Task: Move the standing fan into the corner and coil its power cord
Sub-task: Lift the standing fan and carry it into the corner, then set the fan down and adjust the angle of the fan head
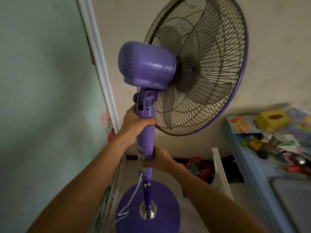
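Trouble may come from the loose white cord (133, 197) snagging under the round base (161, 221) while the left hand (134, 122) and right hand (157, 159), both wrapped round the fan's purple pole (146, 140), shift it cornerward.

No lettering can be read anywhere: the colourful printed packet (242, 124) on the blue table (249, 158) at the right of the frame carries markings, but they are too blurred to make out
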Tool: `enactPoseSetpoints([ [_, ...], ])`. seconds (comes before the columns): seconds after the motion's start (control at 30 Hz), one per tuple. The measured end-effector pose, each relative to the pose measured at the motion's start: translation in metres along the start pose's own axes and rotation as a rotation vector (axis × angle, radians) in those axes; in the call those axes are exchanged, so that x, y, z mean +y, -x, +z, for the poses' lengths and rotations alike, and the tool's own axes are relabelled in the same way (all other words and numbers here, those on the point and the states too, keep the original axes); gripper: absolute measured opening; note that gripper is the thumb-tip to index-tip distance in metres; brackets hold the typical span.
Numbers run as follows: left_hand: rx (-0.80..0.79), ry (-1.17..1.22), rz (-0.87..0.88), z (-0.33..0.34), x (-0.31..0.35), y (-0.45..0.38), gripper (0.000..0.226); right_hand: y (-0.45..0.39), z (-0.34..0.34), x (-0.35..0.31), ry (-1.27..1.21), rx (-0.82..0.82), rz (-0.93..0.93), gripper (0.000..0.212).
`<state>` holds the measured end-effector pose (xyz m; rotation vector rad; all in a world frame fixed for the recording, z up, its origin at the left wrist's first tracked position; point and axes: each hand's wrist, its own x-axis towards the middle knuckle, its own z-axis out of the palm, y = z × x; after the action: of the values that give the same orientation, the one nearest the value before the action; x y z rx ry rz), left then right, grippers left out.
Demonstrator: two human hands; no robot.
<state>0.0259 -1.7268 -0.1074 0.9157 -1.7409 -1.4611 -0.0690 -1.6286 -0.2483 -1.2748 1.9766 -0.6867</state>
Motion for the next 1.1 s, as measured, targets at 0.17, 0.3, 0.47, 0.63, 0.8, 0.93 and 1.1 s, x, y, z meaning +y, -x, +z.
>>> enactPoseSetpoints([
  [0.17, -0.026, -0.008, -0.036, 0.022, -0.026, -0.06, 0.044, -0.015, -0.093, 0.075, 0.143, -0.132, 0.167, 0.064],
  [0.3, -0.021, -0.043, -0.071, 0.04, -0.059, -0.102, 0.046, -0.021, -0.199, 0.097, -0.156, 0.49, 0.237, 0.012],
  [0.47, -0.068, -0.076, -0.141, 0.063, -0.105, -0.143, 0.056, -0.033, -0.298, 0.036, -0.853, 0.683, -0.109, 0.044],
  [0.63, -0.146, -0.124, -0.195, 0.073, -0.141, -0.172, 0.058, -0.037, -0.283, 0.02, -0.633, 0.757, -0.099, 0.081],
  [0.8, -0.248, -0.176, -0.225, 0.09, -0.17, -0.201, 0.066, -0.057, -0.252, 0.031, -0.388, 1.095, -0.004, 0.095],
  [0.93, -0.319, -0.2, -0.266, 0.106, -0.211, -0.204, 0.071, -0.059, -0.221, 0.057, -0.334, 1.192, 0.057, 0.097],
  [1.1, -0.401, -0.208, -0.294, 0.131, -0.237, -0.206, 0.058, -0.055, -0.198, 0.082, -0.353, 1.225, 0.151, 0.104],
])
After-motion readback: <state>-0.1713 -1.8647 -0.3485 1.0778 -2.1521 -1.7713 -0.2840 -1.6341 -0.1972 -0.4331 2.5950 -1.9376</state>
